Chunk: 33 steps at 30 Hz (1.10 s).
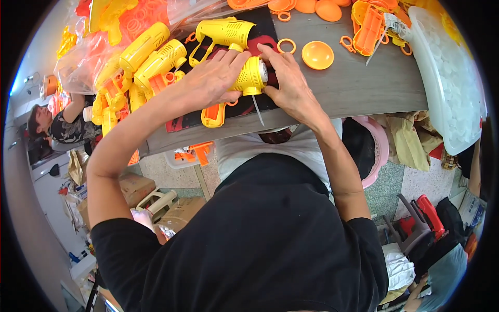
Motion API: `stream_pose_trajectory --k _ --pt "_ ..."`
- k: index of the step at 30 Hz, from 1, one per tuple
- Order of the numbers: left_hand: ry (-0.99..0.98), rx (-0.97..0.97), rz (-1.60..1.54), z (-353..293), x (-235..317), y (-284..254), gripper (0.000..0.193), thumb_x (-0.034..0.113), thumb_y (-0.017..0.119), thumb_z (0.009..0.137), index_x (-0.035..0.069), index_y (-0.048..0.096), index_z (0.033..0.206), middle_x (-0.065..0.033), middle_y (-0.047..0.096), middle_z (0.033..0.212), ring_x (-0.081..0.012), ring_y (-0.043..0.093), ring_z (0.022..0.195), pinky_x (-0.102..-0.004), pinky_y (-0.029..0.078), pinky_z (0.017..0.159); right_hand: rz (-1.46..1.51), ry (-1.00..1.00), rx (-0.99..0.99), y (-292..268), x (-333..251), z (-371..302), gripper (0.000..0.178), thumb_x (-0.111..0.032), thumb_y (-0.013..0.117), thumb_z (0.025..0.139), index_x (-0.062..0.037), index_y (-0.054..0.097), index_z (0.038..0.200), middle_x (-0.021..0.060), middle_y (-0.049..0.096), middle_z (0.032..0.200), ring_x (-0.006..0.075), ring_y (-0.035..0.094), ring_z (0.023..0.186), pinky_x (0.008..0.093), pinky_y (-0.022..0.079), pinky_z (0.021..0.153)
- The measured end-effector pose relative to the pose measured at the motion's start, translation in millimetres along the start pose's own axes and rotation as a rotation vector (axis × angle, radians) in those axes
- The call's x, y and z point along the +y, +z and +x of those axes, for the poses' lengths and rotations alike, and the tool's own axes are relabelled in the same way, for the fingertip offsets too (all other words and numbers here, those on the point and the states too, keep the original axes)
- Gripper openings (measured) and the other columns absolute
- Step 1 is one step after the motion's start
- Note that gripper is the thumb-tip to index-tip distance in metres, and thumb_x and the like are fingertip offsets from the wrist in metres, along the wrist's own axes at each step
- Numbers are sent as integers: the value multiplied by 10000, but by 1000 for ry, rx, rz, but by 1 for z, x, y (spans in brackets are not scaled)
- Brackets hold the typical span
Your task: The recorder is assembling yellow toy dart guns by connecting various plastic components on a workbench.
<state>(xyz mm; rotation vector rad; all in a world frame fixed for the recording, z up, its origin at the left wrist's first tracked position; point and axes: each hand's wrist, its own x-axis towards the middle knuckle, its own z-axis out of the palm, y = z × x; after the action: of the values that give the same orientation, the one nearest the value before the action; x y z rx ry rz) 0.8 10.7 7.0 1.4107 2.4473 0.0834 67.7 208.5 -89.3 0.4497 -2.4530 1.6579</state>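
Observation:
A yellow plastic toy housing (pixel 248 78) with vent holes lies sideways over the dark mat, a white round piece (pixel 263 72) at its right end. My left hand (pixel 218 77) is wrapped over the housing's left part and hides much of it. My right hand (pixel 292 86) spans the white end, its index finger at the upper rim and thumb at the lower. A thin white strip (pixel 258 111) hangs below the housing. Just beneath my left hand lies a yellow piece with an orange insert (pixel 213 115). Another yellow housing (pixel 226 32) rests beyond my hands.
Several yellow housings (pixel 147 46) are heaped at the left beside clear plastic bags (pixel 78 65). An orange ring (pixel 286 46) and an orange dish (pixel 317 55) lie right of my hands. A white tub (pixel 434 67) of translucent pieces stands far right. A person (pixel 67 122) sits at the left.

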Motion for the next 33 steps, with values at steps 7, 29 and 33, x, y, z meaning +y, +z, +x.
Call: stream_pose_trajectory --k 7,29,33 --pt "-57 31 1 -3 -4 10 807 192 720 772 -68 338 1433 -220 489 1266 -384 527 1144 -457 478 956 175 206 -145 -19 -21 18 704 -235 716 927 36 371 1478 210 572 1357 246 520 1292 357 384 1108" --pt "-380 605 -1029 -51 35 38 632 270 899 704 50 556 1187 -80 691 978 -149 668 862 -300 537 774 400 217 -268 -15 -42 24 322 -198 643 978 -12 632 1241 47 682 1092 109 622 1012 262 489 928" --pt "-357 678 -692 -47 47 32 645 355 861 718 52 551 1196 -166 702 922 -318 714 854 -395 560 763 316 98 -268 -10 -77 22 570 -193 740 885 -3 531 1381 87 602 1313 164 557 1212 312 442 1041"
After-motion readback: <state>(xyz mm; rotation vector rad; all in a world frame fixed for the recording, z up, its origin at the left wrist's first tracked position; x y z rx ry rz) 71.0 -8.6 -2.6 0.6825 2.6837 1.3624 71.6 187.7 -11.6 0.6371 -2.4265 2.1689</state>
